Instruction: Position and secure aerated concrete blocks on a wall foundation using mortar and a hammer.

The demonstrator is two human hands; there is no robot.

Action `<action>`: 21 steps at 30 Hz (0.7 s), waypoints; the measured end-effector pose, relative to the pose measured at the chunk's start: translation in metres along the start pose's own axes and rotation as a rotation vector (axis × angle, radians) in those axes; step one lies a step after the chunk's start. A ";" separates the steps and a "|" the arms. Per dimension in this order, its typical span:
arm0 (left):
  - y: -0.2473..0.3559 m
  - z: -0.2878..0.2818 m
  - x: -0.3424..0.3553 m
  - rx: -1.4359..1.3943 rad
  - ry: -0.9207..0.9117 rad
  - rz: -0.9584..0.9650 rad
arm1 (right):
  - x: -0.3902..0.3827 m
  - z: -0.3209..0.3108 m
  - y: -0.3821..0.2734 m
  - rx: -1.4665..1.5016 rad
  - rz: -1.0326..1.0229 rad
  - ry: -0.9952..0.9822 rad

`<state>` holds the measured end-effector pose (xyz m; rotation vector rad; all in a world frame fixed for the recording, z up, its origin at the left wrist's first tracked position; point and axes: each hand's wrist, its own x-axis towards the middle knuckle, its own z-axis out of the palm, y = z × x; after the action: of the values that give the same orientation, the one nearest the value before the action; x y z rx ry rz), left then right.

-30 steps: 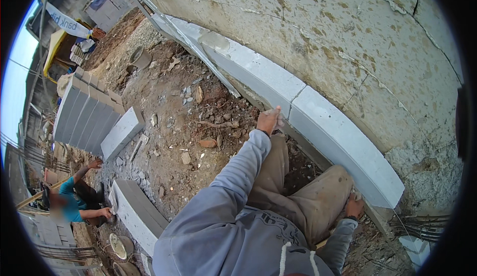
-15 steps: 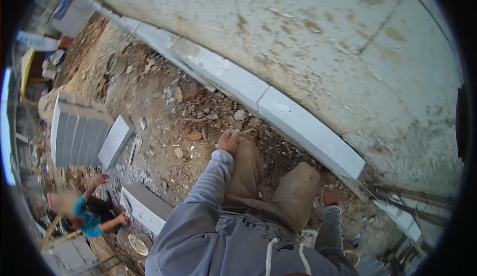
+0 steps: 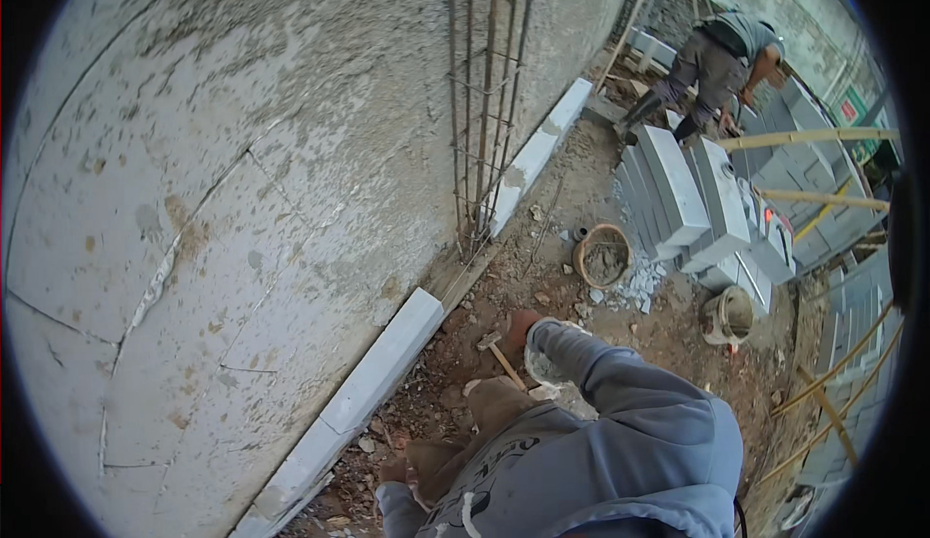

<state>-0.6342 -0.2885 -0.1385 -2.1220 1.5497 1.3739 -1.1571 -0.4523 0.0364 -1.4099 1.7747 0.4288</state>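
Observation:
My left hand [image 3: 392,470] rests by my bent left knee, close to the row of pale blocks [image 3: 383,368] along the wall foot. It looks open and holds no visible thing. My right arm is stretched out to the right, and the right hand [image 3: 520,328] is at the edge of a bucket [image 3: 548,368] that the sleeve partly covers. Its fingers are too hidden to show whether they grip the rim. Just left of that bucket, a hammer [image 3: 506,366] with a wooden handle lies on the rubble, beside my knee.
A rebar cage [image 3: 489,102] stands upright in a gap between the blocks. Beyond my right arm are a round mortar tub [image 3: 602,255], another bucket [image 3: 728,315] and stacked pale blocks [image 3: 668,194]. A co-worker [image 3: 717,59] bends over at the far right. Bamboo poles [image 3: 814,138] cross the right side.
My view has swung right along the wall, bringing the rebar cage, tubs and hammer into sight. My right arm has gone from low beside me to outstretched by the bucket. My left hand stays near the knee.

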 end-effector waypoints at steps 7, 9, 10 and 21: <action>0.071 -0.089 0.001 -0.092 0.487 0.160 | -0.089 0.086 0.084 0.264 0.427 0.241; 0.066 -0.096 0.001 -0.213 0.608 0.233 | -0.111 0.141 0.094 0.063 0.320 0.171; 0.057 -0.099 0.002 -0.345 0.565 0.265 | -0.122 0.171 0.096 -0.174 0.212 0.076; -0.145 -0.043 -0.082 -0.406 -0.296 -0.225 | -0.212 0.336 0.059 0.091 0.236 0.009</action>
<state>-0.4931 -0.1966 -0.1040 -2.0890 0.9521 1.9351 -1.0737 -0.0638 -0.0207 -1.1457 1.9521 0.4591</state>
